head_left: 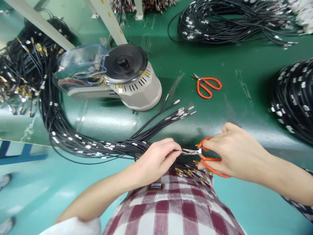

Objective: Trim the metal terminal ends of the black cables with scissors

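My left hand [158,158] is closed in a pinch at the end of a thin black cable from the bundle of black cables [93,145], which runs along the bench's near edge. In my right hand [236,153] is a pair of orange-handled scissors [212,160], my fingers in and around its loops. Its metal blades point left and meet the tip of the pinched cable. Whether the blades are fully closed is too small to tell. Below them, cable ends with yellowish tape [186,171] lie against the checked apron [171,209]. Other cable ends with white tags [181,112] fan out above my left hand.
A second pair of orange-handled scissors [207,86] lies on the green bench [171,65]. A round tape dispenser [139,88] stands left of it. Coiled black cables [220,23] lie at the back, another coil [295,98] at right, and a cable pile [26,62] at far left.
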Tool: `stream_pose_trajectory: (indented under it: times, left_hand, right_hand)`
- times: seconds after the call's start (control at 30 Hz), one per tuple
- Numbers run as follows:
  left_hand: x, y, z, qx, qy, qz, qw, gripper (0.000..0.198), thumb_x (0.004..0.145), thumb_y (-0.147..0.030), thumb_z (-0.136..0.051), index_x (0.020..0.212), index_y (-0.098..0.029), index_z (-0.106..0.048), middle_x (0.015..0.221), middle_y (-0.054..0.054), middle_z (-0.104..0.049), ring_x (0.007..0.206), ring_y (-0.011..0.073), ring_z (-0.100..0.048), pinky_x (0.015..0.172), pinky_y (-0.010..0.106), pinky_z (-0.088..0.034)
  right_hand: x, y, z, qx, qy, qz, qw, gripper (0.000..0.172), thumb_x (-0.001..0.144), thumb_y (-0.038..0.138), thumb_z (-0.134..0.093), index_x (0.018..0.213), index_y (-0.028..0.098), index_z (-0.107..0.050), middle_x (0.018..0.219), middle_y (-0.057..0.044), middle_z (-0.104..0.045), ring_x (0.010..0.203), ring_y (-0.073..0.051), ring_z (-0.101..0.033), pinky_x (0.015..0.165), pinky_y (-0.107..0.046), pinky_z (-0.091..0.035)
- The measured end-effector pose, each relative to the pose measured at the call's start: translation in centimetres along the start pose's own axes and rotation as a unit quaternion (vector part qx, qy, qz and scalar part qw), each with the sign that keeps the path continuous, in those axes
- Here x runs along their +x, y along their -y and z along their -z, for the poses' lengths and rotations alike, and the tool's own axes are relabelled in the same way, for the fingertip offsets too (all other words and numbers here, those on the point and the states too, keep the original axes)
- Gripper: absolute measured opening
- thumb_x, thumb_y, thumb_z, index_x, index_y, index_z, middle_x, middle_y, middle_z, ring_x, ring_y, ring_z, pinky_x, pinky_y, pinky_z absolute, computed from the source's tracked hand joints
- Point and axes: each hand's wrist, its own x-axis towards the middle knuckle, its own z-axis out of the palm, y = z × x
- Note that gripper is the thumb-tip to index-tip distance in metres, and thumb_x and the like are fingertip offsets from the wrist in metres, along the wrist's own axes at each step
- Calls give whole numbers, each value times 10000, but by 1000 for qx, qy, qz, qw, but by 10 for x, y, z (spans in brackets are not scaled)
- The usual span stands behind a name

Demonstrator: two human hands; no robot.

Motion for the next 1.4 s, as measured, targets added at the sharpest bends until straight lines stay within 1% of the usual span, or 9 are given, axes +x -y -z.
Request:
stream_pose_trajectory:
  times: [0.1, 0.27, 0.43, 0.67, 0.83, 0.97, 1.07, 1.23, 1.4]
  left_hand:
    - [0, 0, 2, -8, 13, 11, 1000, 194, 994, -165, -455, 972, -144, -647, 849, 24, -613, 779, 118, -577, 734, 222, -443]
    - [0, -1, 2, -13, 15, 21, 1000, 185, 984, -154, -460, 958, -150, -644, 841, 22, -612, 772, 124, -573, 728, 233, -440]
    - [0, 0, 0, -26, 4, 26, 999, 176, 965, -132, -473, 928, -165, -642, 818, 20, -616, 748, 130, -573, 691, 243, -442]
    - [-5, 3, -5, -61, -19, 37, 997, 164, 951, -127, -496, 911, -162, -651, 803, 13, -599, 725, 119, -565, 655, 226, -439]
    - [-6, -1, -1, -54, -15, 32, 998, 167, 961, -132, -489, 914, -163, -646, 803, 11, -603, 731, 119, -561, 658, 226, -435]
    - [-4, -2, 1, -41, -17, 20, 999, 174, 967, -126, -475, 919, -160, -639, 818, 16, -613, 747, 120, -570, 682, 231, -443]
    - [-4, -3, 1, -35, -13, 19, 999, 171, 971, -128, -473, 933, -163, -636, 824, 16, -614, 754, 122, -572, 694, 235, -445]
    - [-5, -3, 2, -23, -2, 15, 1000, 177, 973, -131, -463, 945, -164, -635, 824, 21, -608, 750, 129, -572, 683, 243, -445]
    - [-6, 0, -3, -33, -14, 15, 999, 172, 956, -109, -476, 932, -157, -640, 798, 16, -594, 733, 125, -562, 668, 236, -436]
  right_hand:
    - [3, 1, 1, -24, 10, 2, 1000, 408, 854, 501, -627, 589, 204, -541, 499, 11, -614, 439, -124, -380, 655, -327, -212]
    - [8, 2, 1, -44, 17, 19, 999, 404, 885, 442, -598, 564, 208, -526, 458, 16, -595, 416, -123, -312, 638, -325, -204]
    - [10, 4, 0, -32, 40, 16, 999, 411, 906, 412, -563, 547, 217, -517, 437, 17, -575, 413, -129, -294, 625, -324, -201]
    - [10, 5, -7, 0, 41, 16, 999, 378, 892, 316, -593, 543, 213, -491, 452, 22, -590, 405, -125, -289, 599, -320, -184]
    - [9, 2, -4, 62, 28, 3, 998, 390, 871, 384, -626, 543, 214, -498, 406, 53, -529, 437, -126, -293, 607, -303, -192]
    - [9, 2, 0, 54, 14, 15, 998, 388, 881, 474, -577, 588, 221, -568, 456, 33, -595, 445, -123, -258, 641, -312, -222]
    - [10, 4, 3, 28, 9, 23, 999, 409, 897, 455, -550, 566, 215, -560, 458, 17, -602, 437, -121, -252, 637, -321, -218]
    - [9, 8, 4, 23, 16, 17, 999, 444, 887, 434, -571, 506, 216, -507, 400, 15, -543, 421, -125, -273, 610, -326, -200]
    - [8, 8, -3, 4, 31, 27, 999, 411, 896, 347, -584, 517, 209, -501, 445, 16, -591, 396, -115, -243, 597, -327, -187]
